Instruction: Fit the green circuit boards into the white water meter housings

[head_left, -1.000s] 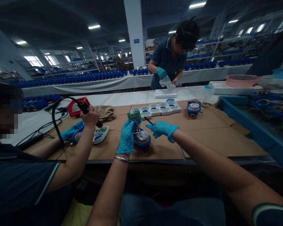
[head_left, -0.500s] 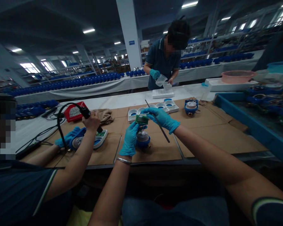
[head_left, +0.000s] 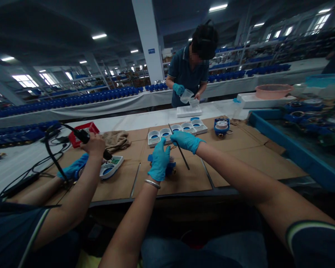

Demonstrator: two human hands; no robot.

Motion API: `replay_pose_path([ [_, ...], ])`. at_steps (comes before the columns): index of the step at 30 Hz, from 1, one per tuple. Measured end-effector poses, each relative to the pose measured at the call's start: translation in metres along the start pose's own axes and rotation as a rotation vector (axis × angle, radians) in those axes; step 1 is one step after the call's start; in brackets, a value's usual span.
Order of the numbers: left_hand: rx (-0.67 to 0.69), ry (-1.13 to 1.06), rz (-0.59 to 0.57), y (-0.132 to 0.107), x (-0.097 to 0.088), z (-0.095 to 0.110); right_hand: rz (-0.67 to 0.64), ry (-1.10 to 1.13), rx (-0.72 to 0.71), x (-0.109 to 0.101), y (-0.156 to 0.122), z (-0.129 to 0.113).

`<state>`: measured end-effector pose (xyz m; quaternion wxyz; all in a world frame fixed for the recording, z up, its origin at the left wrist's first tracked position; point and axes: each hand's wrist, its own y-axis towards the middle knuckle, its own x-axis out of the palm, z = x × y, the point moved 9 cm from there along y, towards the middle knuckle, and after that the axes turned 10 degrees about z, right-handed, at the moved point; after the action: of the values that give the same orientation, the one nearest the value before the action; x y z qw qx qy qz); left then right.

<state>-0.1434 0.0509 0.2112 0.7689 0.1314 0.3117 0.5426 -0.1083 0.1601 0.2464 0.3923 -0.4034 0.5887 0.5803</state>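
Two gloved hands worked at the cardboard-covered bench (head_left: 240,156): the left hand (head_left: 159,160) pressed down, apparently gripping the blue meter (head_left: 171,168), while the right hand (head_left: 185,140) pinched a thin black tool (head_left: 181,153), best kept steady.

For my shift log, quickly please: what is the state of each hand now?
Left hand: closed on the blue meter, covering most of it.
Right hand: closed, holding a thin black rod.

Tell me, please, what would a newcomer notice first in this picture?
Two blue-gloved hands meet at the middle of the cardboard-covered bench: the left hand rests on a blue meter, the right hand holds a thin dark tool. Behind them lies a row of white covers.
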Motion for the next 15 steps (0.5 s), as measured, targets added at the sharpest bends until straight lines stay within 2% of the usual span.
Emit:
replay_pose_path([
  [1, 0.095, 0.201, 0.014, -0.008, 0.001, 0.006, 0.006, -0.026, 0.021, 0.002, -0.004, 0.007],
  [2, 0.194, 0.411, -0.024, -0.016, 0.009, 0.012, 0.011, -0.047, 0.043, 0.004, -0.008, 0.014],
  [4, 0.337, 0.712, -0.222, -0.036, 0.034, 0.013, 0.024, -0.062, 0.077, 0.01, -0.015, 0.025],
  [6, 0.391, 0.812, -0.402, -0.05, 0.054, 0.007, 0.046, -0.052, 0.094, 0.016, -0.02, 0.029],
  [7, 0.391, 0.819, -0.438, -0.053, 0.057, 0.005, 0.061, -0.046, 0.105, 0.019, -0.022, 0.03],
  [11, 0.344, 0.819, -0.482, -0.048, 0.054, -0.008, 0.121, 0.0, 0.136, 0.028, -0.028, 0.03],
  [15, 0.268, 0.761, -0.471, -0.038, 0.026, -0.027, 0.189, 0.08, 0.144, 0.04, -0.032, 0.021],
])
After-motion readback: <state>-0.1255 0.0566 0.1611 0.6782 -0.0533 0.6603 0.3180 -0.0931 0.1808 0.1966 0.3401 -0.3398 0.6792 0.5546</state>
